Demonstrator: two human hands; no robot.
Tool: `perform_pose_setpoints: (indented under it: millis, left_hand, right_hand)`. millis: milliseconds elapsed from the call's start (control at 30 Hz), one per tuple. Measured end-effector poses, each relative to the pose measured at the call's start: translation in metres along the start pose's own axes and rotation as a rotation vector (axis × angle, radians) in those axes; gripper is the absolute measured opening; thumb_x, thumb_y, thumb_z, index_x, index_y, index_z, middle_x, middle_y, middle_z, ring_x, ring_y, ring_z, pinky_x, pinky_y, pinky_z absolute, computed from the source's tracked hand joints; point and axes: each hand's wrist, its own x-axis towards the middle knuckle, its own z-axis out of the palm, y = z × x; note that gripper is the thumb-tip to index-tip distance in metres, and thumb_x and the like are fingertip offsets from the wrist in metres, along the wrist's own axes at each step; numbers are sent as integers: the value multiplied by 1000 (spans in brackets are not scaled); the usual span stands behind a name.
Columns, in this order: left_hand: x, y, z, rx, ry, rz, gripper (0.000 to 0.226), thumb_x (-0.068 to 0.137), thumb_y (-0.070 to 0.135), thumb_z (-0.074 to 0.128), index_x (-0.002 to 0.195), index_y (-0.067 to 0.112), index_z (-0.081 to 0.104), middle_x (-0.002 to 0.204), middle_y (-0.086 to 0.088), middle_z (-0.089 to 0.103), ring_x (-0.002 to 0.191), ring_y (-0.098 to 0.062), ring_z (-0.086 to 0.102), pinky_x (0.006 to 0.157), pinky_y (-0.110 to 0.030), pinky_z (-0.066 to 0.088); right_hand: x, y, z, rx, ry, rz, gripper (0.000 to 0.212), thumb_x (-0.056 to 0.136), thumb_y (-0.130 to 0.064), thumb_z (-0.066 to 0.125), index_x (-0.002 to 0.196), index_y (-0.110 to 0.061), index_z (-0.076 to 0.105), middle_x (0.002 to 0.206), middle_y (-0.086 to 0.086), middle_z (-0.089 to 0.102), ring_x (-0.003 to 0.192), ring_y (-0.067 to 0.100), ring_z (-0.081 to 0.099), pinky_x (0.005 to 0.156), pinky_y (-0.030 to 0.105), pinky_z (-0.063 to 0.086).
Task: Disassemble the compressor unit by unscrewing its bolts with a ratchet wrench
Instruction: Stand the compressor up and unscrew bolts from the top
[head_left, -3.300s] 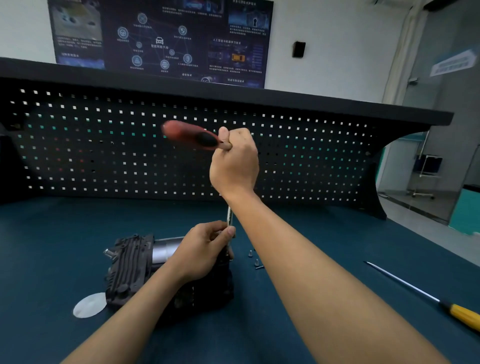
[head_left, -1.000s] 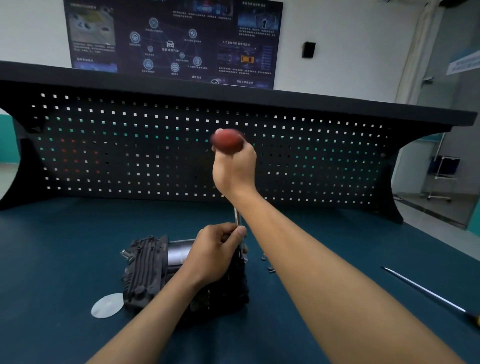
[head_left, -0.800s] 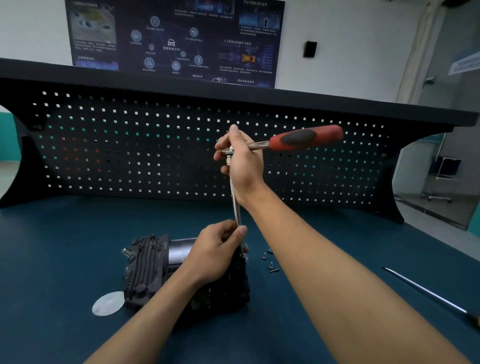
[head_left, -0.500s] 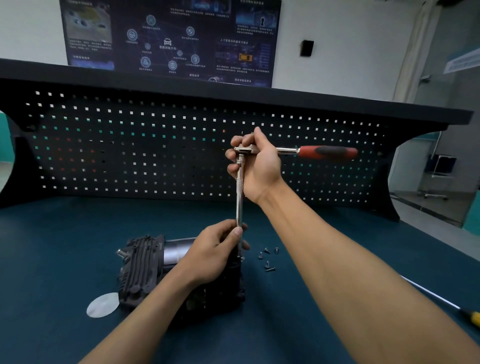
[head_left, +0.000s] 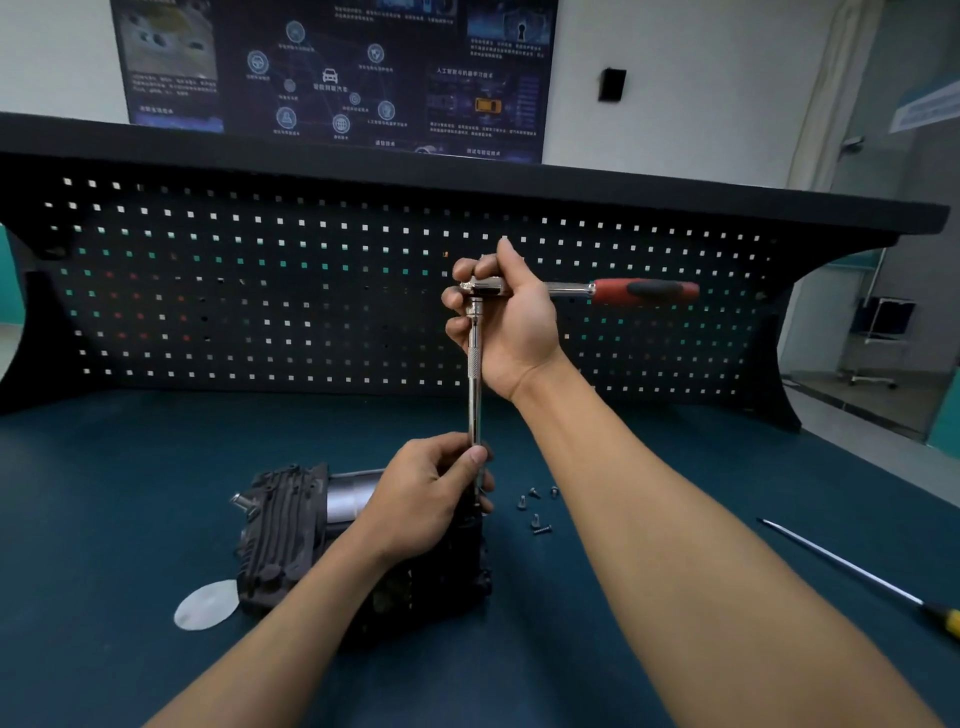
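Chrome-plated and red-handled, the ratchet wrench now lies level, with its grip pointing to the right. Three seconds ago the same grip pointed left and was blurred, and one second ago it pointed toward the camera. So the handle has swung about half a circle, and I judge that the bolt is already loose enough to be spun quickly. The right hand has its fingers curled round the ratchet head, thumb up. The left hand pinches the lower end of the extension bar between thumb and fingers and steadies it upright, as before. The compressor unit lies on the dark green bench mat, under and to the left of that hand. Several loose screws lie near it, on its right.

The socket and the bolt are hidden under the left hand, so I cannot tell whether the socket sits fully. The screwdriver is cut off at the right edge.
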Motion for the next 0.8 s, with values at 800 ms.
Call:
perform_pose_setpoints:
  millis: [800]
  left_hand:
    - [-4,7,2,128,57,55,27,103,24,52,95,6,70,82,-9,74,70,-19,73,64,-30,55]
  right_hand:
    - [0,31,23,-1356,501,-1065,36,100,-25,52,70,-8,62,80,-1,67,86,22,57,67,35,38]
